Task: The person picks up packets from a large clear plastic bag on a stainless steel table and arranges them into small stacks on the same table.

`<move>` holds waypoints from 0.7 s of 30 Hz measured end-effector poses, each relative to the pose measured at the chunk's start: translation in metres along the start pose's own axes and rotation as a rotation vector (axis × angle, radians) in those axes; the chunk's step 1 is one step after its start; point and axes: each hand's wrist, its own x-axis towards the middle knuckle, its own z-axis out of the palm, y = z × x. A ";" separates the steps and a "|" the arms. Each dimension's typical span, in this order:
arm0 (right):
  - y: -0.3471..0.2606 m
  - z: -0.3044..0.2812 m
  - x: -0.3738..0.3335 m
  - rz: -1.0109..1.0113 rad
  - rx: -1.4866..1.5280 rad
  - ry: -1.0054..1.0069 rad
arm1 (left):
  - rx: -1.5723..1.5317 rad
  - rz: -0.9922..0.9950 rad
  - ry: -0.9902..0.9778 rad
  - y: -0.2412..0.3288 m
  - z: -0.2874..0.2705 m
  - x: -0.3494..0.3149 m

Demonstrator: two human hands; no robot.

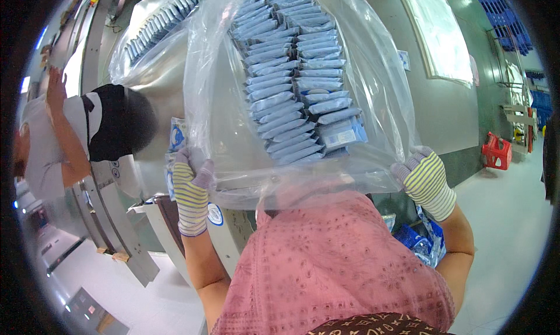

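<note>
A large clear plastic bag lies on the metal table with its mouth toward me. Inside it, light blue flat packets stand on edge in two long rows. One packet at the near right end lies flatter than the others. My left hand, in a striped knit glove, grips the left corner of the bag's mouth. The right corner is pinched by my right hand, gloved the same way. Between my hands the bag's edge is pulled wide, close to my pink apron.
Another clear bag with blue packets lies at the far left. A person in a dark cap is at the left. Flat clear bags are stacked at the right, and a red stool stands on the floor. Blue wrappers sit below my right hand.
</note>
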 end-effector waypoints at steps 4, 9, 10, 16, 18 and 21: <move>-0.012 -0.033 0.002 -0.059 0.106 -0.133 | -0.031 0.053 -0.003 0.024 -0.016 -0.012; 0.005 -0.063 0.080 -0.232 0.386 -0.160 | -0.108 0.126 -0.014 0.062 0.007 -0.009; 0.013 -0.043 0.106 -0.174 0.369 -0.064 | -0.144 0.101 0.003 0.063 0.010 -0.008; 0.142 0.104 0.249 0.840 0.077 -0.240 | -0.349 0.222 0.110 0.074 0.023 -0.001; 0.242 0.145 0.231 0.613 -0.216 0.222 | -0.365 0.231 0.165 0.058 0.015 0.002; 0.288 0.072 0.298 0.410 -0.456 0.274 | -0.234 0.247 0.301 0.036 0.006 -0.021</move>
